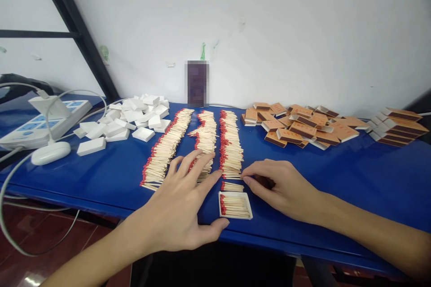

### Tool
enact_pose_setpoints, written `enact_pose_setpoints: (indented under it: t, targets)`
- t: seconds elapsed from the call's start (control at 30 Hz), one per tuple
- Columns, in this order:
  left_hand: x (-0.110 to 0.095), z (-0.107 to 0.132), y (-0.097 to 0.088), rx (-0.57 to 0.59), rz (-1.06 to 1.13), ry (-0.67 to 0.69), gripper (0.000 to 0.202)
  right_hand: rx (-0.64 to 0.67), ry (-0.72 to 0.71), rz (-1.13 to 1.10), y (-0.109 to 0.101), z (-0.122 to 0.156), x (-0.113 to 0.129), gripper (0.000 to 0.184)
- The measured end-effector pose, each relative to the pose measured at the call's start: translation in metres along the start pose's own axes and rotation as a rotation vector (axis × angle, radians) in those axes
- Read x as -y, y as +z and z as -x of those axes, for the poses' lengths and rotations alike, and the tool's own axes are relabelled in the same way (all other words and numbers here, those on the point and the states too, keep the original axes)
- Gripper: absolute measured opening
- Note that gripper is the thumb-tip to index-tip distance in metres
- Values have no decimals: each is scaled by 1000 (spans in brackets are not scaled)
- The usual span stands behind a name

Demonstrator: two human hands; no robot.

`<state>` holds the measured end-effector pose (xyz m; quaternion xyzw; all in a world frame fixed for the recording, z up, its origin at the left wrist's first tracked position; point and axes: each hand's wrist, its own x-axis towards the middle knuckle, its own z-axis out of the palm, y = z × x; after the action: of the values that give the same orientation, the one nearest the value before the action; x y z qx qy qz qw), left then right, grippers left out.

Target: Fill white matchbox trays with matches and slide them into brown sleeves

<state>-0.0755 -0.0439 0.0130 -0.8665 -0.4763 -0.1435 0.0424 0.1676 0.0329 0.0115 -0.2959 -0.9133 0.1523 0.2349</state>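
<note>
Three long rows of red-tipped matches (230, 143) lie on the blue table (336, 175). A small white tray (235, 206) holding several matches sits at the near edge, with a small bunch of matches (232, 186) just behind it. My left hand (182, 210) is open, fingers spread over the near end of the middle row, thumb touching the tray's left corner. My right hand (279, 188) has its fingers curled and pinched against the near end of the right row.
A heap of empty white trays (124, 119) lies at the back left. Orange matchbox sleeves (299, 128) are piled at the back right, more stacked at the far right (399, 130). A power strip (40, 123) and white cables sit at the left edge.
</note>
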Motion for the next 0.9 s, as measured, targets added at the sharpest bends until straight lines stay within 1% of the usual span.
enact_pose_setpoints:
  t: [0.3,0.6,0.77,0.9]
  targets:
    - [0,0,0,-11,-4,8,68,-32,51,-6,1,-1,0,20]
    - [0,0,-1,2,13,3,68,-24,1,23,1,-2,0,17]
    - [0,-1,1,-7,10,12,69,-49,56,-6,2,-1,-2,19]
    - [1,-1,1,1,2,12,68,-39,39,-7,1,-1,0,20]
